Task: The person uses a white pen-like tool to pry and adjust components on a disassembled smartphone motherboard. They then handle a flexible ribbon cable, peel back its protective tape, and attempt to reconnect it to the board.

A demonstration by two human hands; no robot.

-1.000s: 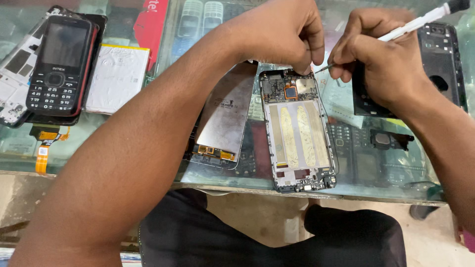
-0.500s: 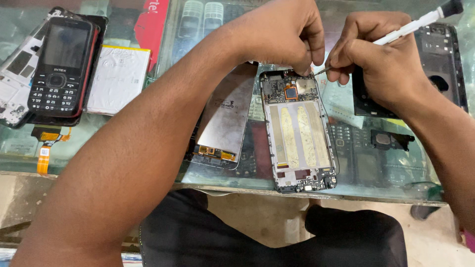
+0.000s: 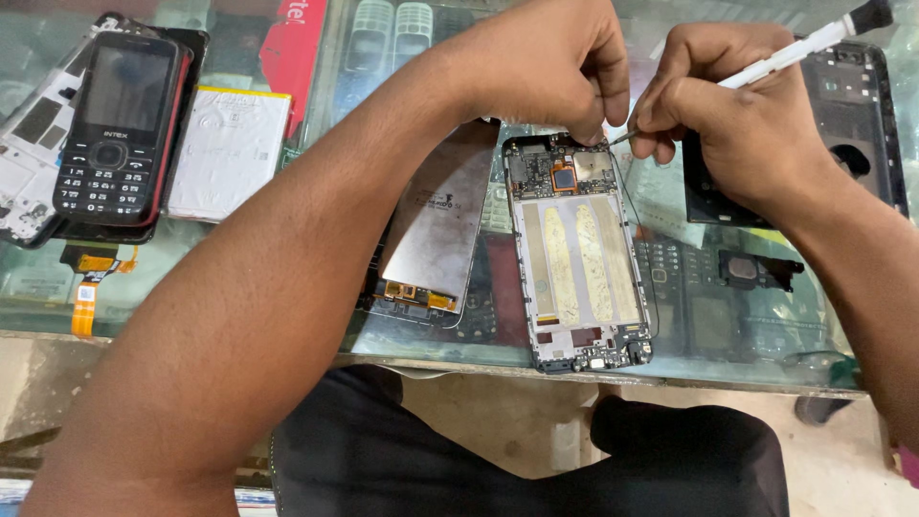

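A glass counter carries everything, and the opened smartphone frame lying face-down near its front edge serves as the landmark. The frame shows a circuit board at its top end, two pale yellow adhesive strips down its middle and a small board at its bottom end.

The left hand reaches across from the left and rests at the frame's top end, fingers curled together, fingertips pinched down on the upper edge of the board. The right hand sits just right of the frame's top corner, fingers closed around a white-handled tool with a black cap; the tool's thin metal tip meets the frame's upper right corner, beside the left fingertips.

Just left of the frame lies a detached silver display panel, tilted, with orange flex connectors at its lower end. Right of the frame, partly under the right hand, lies a black back cover. Far left of the frame lie a white rectangular battery and a black keypad phone with a red edge, resting on other phone parts. Below that phone an orange flex cable lies on the glass. A red printed card lies above the battery.
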